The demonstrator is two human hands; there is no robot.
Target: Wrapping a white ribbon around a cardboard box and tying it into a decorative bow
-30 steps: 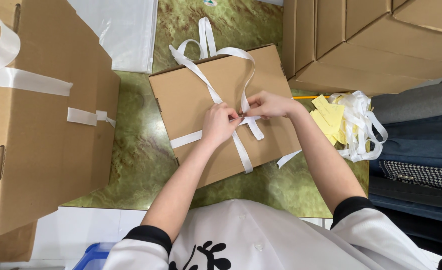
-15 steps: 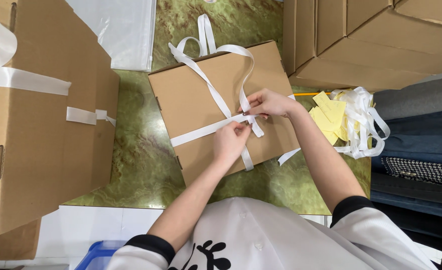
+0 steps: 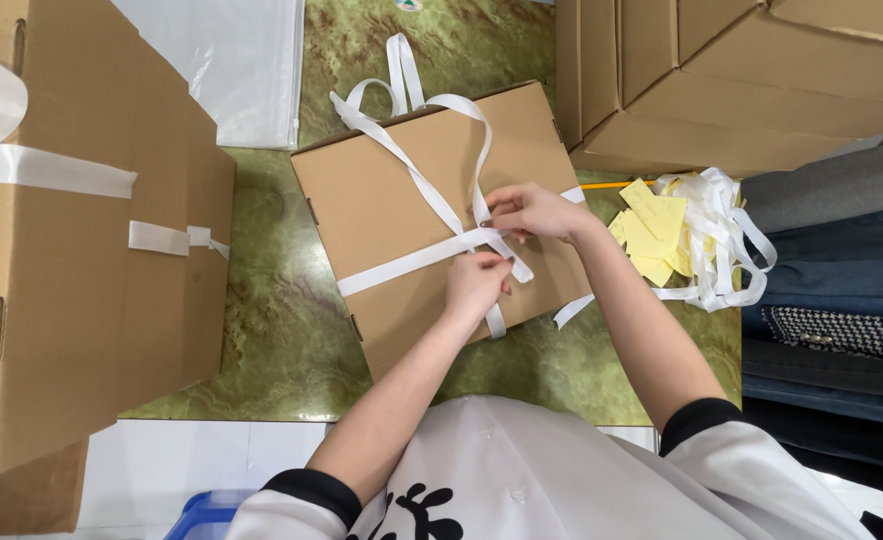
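A flat cardboard box [image 3: 431, 215] is laid on the green marbled floor [image 3: 271, 330], and the white ribbon [image 3: 411, 258] wrapped over it is pinched at the crossing point, near the box's right edge, seemingly so the bands are kept taut. The left hand [image 3: 476, 282] is closed on the ribbon just below the crossing, while the fingers of the right hand [image 3: 531, 210] are clamped on the strand just above it. The knot itself is hidden under the fingers, and the big box [image 3: 71, 250] at the left is cut off by the frame.

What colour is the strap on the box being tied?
White strap, on a plain brown box; head view.
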